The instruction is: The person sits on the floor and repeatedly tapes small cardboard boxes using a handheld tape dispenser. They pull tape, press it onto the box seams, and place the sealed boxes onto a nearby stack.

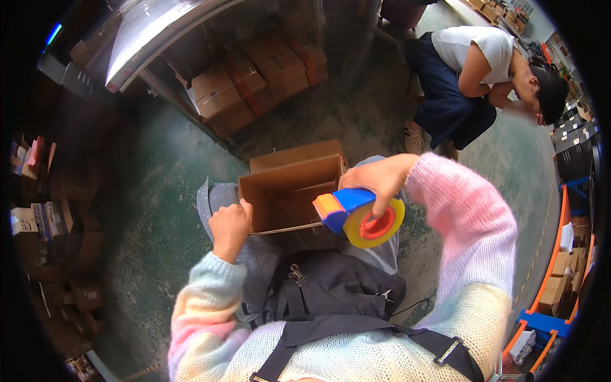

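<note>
An open cardboard box (291,205) stands upright before me, between my knees, with its inside visible. My left hand (231,224) grips the box's left edge, thumb up near the rim. My right hand (379,179) holds a blue and orange tape dispenser (351,203) over the box's near right corner. A wide roll of yellowish tape (354,228) sits in the dispenser around a red-orange hub. The fingers on the far side of the right hand are partly hidden. A dark apron (329,281) with a metal clip (297,273) covers my lap.
Several strapped cardboard cartons (258,79) lie under a table (143,36) ahead. At the upper right a person (470,81) sits bent forward. Stacked boxes (59,224) stand at the left, and orange and blue shelving (549,322) holds cartons at the right. Green floor (167,157) shows around me.
</note>
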Action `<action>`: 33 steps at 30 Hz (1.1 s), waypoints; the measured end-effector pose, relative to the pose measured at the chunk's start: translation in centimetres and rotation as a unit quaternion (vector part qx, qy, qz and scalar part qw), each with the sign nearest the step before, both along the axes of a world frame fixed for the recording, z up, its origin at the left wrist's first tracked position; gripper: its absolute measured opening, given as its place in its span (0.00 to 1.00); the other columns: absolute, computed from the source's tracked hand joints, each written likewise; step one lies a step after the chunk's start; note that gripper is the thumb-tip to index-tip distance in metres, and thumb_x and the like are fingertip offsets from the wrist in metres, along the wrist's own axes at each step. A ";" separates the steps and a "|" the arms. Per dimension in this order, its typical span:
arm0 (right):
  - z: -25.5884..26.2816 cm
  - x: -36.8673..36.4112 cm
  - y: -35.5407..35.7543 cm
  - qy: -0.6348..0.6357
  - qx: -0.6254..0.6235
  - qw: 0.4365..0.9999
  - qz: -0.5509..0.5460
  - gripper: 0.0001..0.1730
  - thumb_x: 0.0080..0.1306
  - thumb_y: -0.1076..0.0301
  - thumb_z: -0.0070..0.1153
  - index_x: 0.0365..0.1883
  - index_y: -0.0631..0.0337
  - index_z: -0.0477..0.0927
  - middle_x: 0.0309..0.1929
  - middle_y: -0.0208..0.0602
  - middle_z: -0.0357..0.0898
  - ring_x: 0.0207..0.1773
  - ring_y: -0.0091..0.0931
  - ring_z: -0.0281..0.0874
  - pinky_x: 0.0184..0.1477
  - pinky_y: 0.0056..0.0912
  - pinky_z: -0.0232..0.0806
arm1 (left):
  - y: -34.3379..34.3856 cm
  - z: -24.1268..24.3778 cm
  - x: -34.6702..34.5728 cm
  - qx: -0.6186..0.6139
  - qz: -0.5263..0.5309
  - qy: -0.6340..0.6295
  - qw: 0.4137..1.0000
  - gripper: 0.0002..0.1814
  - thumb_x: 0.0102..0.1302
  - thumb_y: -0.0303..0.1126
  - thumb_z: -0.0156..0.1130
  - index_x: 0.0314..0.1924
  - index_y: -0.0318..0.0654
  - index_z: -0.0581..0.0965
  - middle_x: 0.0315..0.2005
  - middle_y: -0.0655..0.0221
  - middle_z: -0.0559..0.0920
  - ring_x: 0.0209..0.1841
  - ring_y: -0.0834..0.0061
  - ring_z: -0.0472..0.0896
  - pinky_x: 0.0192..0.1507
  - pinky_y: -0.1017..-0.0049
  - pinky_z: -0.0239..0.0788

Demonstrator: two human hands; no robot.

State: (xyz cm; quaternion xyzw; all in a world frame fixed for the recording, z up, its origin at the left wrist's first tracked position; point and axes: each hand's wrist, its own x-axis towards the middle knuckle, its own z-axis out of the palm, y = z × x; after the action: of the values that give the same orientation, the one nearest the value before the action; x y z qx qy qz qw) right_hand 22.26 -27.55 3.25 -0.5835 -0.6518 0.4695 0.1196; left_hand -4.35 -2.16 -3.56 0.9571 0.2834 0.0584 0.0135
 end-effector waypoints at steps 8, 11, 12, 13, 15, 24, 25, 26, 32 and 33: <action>-7.6 1.4 1.1 0.489 -0.194 0.809 -0.263 0.48 0.42 0.60 0.72 0.65 0.63 0.73 0.56 0.45 0.81 0.58 0.32 0.81 0.61 0.36 0.74 | -4.2 -1.0 4.7 -0.050 -0.031 0.108 0.992 0.22 0.69 0.44 0.55 0.26 0.38 0.87 0.25 0.51 0.86 0.30 0.50 0.87 0.34 0.55 0.79; -9.2 -0.2 0.7 0.587 -0.140 0.731 -0.319 0.49 0.42 0.60 0.72 0.66 0.63 0.72 0.58 0.46 0.80 0.59 0.33 0.80 0.62 0.36 0.74 | -4.5 -1.3 7.2 -0.129 -0.116 0.210 0.962 0.24 0.72 0.48 0.54 0.31 0.38 0.88 0.31 0.53 0.88 0.36 0.48 0.87 0.41 0.52 0.78; -9.3 -0.6 0.4 0.611 -0.120 0.709 -0.332 0.50 0.42 0.60 0.71 0.66 0.63 0.71 0.59 0.46 0.79 0.60 0.33 0.80 0.63 0.36 0.74 | -3.9 -1.2 7.6 -0.156 -0.144 0.213 0.954 0.25 0.73 0.49 0.54 0.31 0.37 0.87 0.31 0.52 0.88 0.36 0.47 0.87 0.41 0.52 0.78; -9.4 -1.0 0.2 0.627 -0.101 0.692 -0.343 0.50 0.42 0.59 0.71 0.67 0.63 0.71 0.59 0.46 0.79 0.60 0.33 0.79 0.63 0.36 0.73 | -3.5 -1.1 7.6 -0.188 -0.173 0.229 0.939 0.26 0.73 0.51 0.53 0.31 0.37 0.87 0.31 0.52 0.88 0.36 0.46 0.86 0.41 0.52 0.78; -9.1 -1.7 -0.4 0.663 -0.062 0.649 -0.369 0.51 0.41 0.59 0.71 0.68 0.63 0.70 0.61 0.47 0.78 0.62 0.34 0.79 0.64 0.37 0.73 | -1.7 -0.5 6.5 -0.368 -0.186 0.216 0.885 0.32 0.71 0.60 0.57 0.39 0.33 0.86 0.33 0.51 0.87 0.40 0.46 0.85 0.46 0.55 0.76; -7.6 -2.3 0.0 0.731 0.119 0.556 -0.377 0.56 0.40 0.58 0.71 0.71 0.62 0.67 0.66 0.50 0.74 0.67 0.36 0.77 0.67 0.38 0.72 | 1.3 -1.7 4.5 -0.359 -0.277 0.135 0.881 0.19 0.63 0.50 0.71 0.37 0.39 0.86 0.36 0.64 0.86 0.46 0.59 0.79 0.58 0.60 0.66; -7.3 -1.9 0.4 0.736 0.140 0.552 -0.366 0.57 0.40 0.57 0.71 0.72 0.62 0.66 0.67 0.50 0.74 0.67 0.36 0.77 0.68 0.38 0.72 | 0.9 -2.1 4.6 -0.259 -0.267 0.140 0.918 0.20 0.62 0.51 0.71 0.40 0.42 0.87 0.41 0.64 0.86 0.49 0.59 0.77 0.61 0.58 0.63; -7.0 -0.7 1.3 0.721 0.187 0.576 -0.337 0.64 0.40 0.54 0.70 0.76 0.63 0.58 0.78 0.54 0.59 0.76 0.40 0.67 0.73 0.44 0.68 | 0.6 -2.5 4.5 -0.233 -0.251 0.111 0.933 0.22 0.61 0.53 0.71 0.45 0.44 0.85 0.47 0.63 0.84 0.54 0.59 0.76 0.63 0.57 0.60; -6.6 1.8 4.8 0.593 0.166 0.573 -0.540 0.35 0.53 0.51 0.68 0.57 0.59 0.79 0.50 0.41 0.88 0.53 0.34 0.87 0.59 0.41 0.79 | -1.7 -5.4 2.9 0.171 -0.306 -0.158 0.923 0.49 0.59 0.60 0.67 0.78 0.53 0.63 0.79 0.61 0.56 0.81 0.54 0.53 0.76 0.35 0.32; -7.1 1.0 4.9 0.618 0.120 0.545 -0.553 0.33 0.54 0.52 0.66 0.57 0.59 0.79 0.50 0.41 0.87 0.51 0.33 0.86 0.59 0.40 0.79 | -1.7 -5.9 2.8 0.155 -0.290 -0.147 0.933 0.49 0.60 0.60 0.66 0.78 0.51 0.63 0.80 0.60 0.54 0.81 0.52 0.52 0.76 0.34 0.30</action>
State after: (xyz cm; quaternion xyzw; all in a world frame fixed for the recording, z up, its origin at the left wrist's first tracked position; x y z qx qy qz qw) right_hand 23.27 -22.67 -3.83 -0.3745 -0.0149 0.4726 0.7976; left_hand -1.56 -3.87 -9.50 0.9686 -0.0246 0.2351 -0.0767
